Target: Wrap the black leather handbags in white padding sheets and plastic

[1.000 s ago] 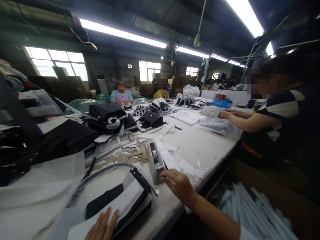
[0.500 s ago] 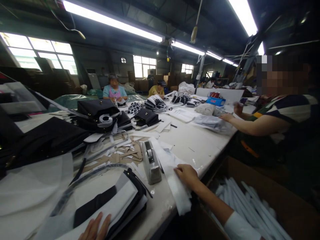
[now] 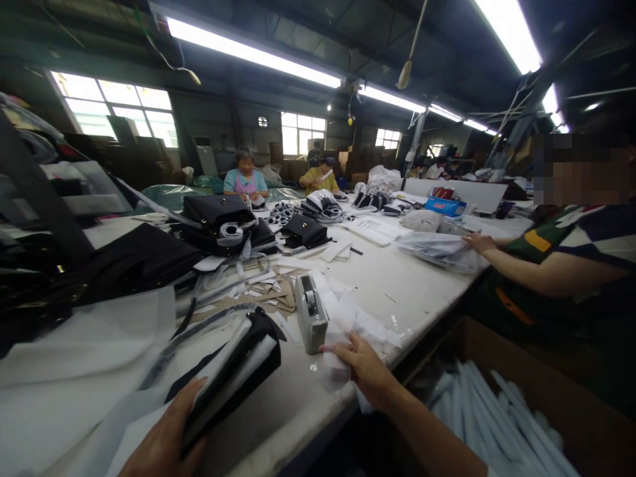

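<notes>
At the near left, my left hand [image 3: 166, 430] grips the edge of a black handbag [image 3: 256, 371], thumb on top and fingers underneath. White padding sheets lie in and over the bag, and its wrapped handle [image 3: 163, 364] curves out on the table. My right hand [image 3: 368, 371] is closed on a thin, translucent white sheet [image 3: 342, 318], which lies crumpled along the table edge. Just left of that hand stands a grey tape dispenser [image 3: 311, 321]. The right fingertips are close to its base.
Brown and white paper scraps [image 3: 273, 291] lie beyond the dispenser. More black bags [image 3: 218, 212] are piled at the left. A cardboard box [image 3: 536, 371] of white rolls stands below the table's right edge. A co-worker's hand [image 3: 479, 242] touches a plastic-wrapped bundle [image 3: 437, 252].
My left hand has gone from resting flat on the padding to gripping and tilting up the bag. My right hand has drawn the white sheet nearer the dispenser. The view has turned left.
</notes>
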Demonstrator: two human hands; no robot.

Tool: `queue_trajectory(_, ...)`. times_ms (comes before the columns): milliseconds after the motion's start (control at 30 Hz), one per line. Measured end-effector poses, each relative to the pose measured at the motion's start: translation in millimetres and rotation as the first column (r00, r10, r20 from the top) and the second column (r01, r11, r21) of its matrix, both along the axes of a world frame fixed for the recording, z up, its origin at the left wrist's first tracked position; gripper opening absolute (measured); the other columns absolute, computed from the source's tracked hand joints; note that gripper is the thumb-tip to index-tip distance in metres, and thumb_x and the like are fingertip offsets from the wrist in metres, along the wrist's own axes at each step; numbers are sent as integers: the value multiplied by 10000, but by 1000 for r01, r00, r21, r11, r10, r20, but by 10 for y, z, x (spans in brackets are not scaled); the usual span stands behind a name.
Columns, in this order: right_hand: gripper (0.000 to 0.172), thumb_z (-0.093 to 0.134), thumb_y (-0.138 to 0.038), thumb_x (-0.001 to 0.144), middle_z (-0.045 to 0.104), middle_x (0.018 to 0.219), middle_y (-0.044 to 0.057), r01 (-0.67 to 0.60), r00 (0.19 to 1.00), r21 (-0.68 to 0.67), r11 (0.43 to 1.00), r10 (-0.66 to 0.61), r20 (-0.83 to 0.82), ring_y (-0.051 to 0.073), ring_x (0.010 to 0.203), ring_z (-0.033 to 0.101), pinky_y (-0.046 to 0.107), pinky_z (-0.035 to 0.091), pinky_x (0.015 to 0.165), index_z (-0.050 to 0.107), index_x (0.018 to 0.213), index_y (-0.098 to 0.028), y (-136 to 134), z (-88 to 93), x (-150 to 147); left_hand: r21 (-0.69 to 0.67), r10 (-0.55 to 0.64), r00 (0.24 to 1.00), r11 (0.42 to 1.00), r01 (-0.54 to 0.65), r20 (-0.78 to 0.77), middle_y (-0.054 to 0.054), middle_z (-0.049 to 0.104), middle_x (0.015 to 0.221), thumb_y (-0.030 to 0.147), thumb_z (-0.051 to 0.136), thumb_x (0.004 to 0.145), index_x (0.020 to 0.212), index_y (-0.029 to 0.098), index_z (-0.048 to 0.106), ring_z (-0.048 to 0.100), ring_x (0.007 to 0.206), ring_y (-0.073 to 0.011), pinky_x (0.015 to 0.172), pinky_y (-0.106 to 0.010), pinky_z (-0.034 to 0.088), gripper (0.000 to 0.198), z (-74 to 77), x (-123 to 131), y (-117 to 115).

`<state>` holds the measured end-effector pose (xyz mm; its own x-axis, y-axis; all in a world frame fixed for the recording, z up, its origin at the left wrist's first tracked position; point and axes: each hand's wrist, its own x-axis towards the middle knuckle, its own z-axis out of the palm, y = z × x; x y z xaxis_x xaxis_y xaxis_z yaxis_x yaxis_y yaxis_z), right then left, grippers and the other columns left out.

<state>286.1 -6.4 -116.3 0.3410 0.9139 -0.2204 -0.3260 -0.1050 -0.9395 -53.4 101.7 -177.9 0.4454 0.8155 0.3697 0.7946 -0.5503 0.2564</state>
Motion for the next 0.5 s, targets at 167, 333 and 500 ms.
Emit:
queue_trajectory(167,508,785,-325,607,728,850,69,-308,931,-110,945,275,-240,142,646,645,230,508,566,605,1037,-124,34,-324,-736,-162,312,940,929,-333,-139,-47,733,1082,440,360,965,1456,297,339,729,811,-276,568,-313,513,512,589,67,-96)
queue_trajectory(333,394,737,-247,644,722,796,64,-686,727,-278,672,638,-253,57,431,498,214,499,459,584,980,-110,302,-519,-1132,-140,338,934,926,-352,-114,-66,725,1098,388,404,965,1455,269,335,713,914,-284,666,-325,516,509,765,103,-161)
queue_trajectory(500,162,599,-191,802,618,549,-31,-650,664,-537,537,745,-58,110,420,562,227,500,466,560,950,-138,417,-456,-1227,-141,275,957,948,-286,-89,-60,700,1173,274,472,947,1453,288,332,701,974,-273,731,-330,526,525,678,80,-213)
